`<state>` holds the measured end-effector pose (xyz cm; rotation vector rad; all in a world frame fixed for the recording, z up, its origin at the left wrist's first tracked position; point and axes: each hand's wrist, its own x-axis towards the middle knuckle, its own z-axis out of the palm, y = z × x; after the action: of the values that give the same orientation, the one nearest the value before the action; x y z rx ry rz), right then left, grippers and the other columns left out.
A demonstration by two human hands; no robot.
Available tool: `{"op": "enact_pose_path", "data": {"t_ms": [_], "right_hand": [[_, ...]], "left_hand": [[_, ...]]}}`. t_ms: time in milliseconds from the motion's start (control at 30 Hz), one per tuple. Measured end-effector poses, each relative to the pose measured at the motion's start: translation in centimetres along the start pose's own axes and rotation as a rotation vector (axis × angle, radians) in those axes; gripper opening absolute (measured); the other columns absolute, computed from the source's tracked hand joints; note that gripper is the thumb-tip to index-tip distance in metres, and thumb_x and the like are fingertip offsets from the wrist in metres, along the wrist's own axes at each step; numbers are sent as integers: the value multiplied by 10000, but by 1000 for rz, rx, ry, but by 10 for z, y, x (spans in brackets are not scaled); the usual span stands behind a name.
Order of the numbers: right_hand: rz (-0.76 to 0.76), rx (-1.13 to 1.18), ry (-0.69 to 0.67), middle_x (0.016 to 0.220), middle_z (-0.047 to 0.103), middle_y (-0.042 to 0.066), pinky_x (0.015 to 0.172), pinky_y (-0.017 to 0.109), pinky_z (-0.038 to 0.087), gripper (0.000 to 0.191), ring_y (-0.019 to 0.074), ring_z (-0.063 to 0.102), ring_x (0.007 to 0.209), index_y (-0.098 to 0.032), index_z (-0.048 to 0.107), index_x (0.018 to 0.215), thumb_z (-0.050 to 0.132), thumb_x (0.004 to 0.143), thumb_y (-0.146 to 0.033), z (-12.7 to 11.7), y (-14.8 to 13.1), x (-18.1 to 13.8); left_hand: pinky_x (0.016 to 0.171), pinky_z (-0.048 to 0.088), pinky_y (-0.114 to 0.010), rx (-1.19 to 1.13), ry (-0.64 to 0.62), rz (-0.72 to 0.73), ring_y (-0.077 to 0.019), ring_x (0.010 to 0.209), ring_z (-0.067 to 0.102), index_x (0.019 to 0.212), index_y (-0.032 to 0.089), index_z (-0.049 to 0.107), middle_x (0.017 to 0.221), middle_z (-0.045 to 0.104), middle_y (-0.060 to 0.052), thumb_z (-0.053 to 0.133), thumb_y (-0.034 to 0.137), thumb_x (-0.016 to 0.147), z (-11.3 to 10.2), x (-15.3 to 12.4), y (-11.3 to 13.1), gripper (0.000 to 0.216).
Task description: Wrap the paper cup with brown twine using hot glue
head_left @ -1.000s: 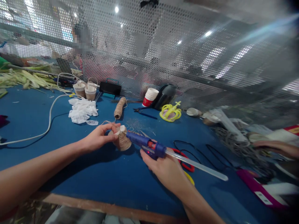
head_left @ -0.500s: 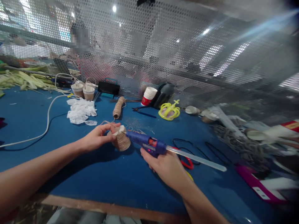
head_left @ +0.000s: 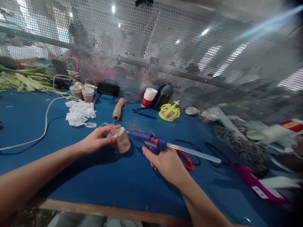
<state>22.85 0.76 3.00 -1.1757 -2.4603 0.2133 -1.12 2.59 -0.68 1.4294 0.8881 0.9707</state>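
Note:
My left hand (head_left: 100, 137) is closed on a small paper cup (head_left: 122, 143) wrapped in twine, tilted on its side, with a white band bare near its rim. My right hand (head_left: 167, 162) grips a blue hot glue gun (head_left: 145, 139), its red light lit and a long clear glue stick (head_left: 194, 153) poking out of the back. The gun's nozzle points left and meets, or nearly meets, the cup's edge by the white band. From the cup a strand of twine leads back to a twine roll (head_left: 118, 109) lying just beyond my left hand.
Crumpled white lace (head_left: 80, 113) and two twine-wrapped cups (head_left: 88, 94) lie at the back left. Pliers (head_left: 144, 113), stacked paper cups (head_left: 149, 97) and a yellow crown (head_left: 169, 112) stand behind. Cords, a tangled grey heap (head_left: 236, 143) and a purple power strip (head_left: 259, 183) fill the right.
The view has shifted slightly, so most things sit a little further left. The glue gun's nozzle is now higher along the cup's white band. Both hands keep their holds.

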Motion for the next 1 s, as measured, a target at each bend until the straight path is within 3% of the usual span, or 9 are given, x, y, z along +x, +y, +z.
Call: {"op": "enact_pose_path", "data": {"t_ms": [100, 300, 1000], "right_hand": [[67, 95, 17, 419, 517, -14, 447, 241, 387, 253, 126, 484, 384, -203, 624, 606, 448, 776, -271, 2, -4, -1], [383, 275, 29, 358, 490, -29, 433, 237, 430, 299, 125, 509, 350, -202, 477, 483, 481, 772, -283, 0, -12, 2], [386, 308, 34, 355, 511, -26, 386, 224, 420, 267, 121, 508, 331, -190, 521, 516, 506, 756, -305, 0, -12, 1]], "left_hand": [[1065, 185, -452, 7, -2, 13, -295, 1317, 293, 678, 168, 494, 1312, 488, -144, 655, 406, 685, 0, 0, 0, 288], [1068, 182, -446, 2, -9, 9, -283, 1325, 284, 689, 171, 497, 1323, 481, -133, 659, 393, 683, 0, 0, 0, 275], [1050, 227, -441, -8, -24, 39, -289, 1304, 320, 698, 168, 492, 1287, 498, -132, 637, 354, 706, 0, 0, -3, 236]]}}
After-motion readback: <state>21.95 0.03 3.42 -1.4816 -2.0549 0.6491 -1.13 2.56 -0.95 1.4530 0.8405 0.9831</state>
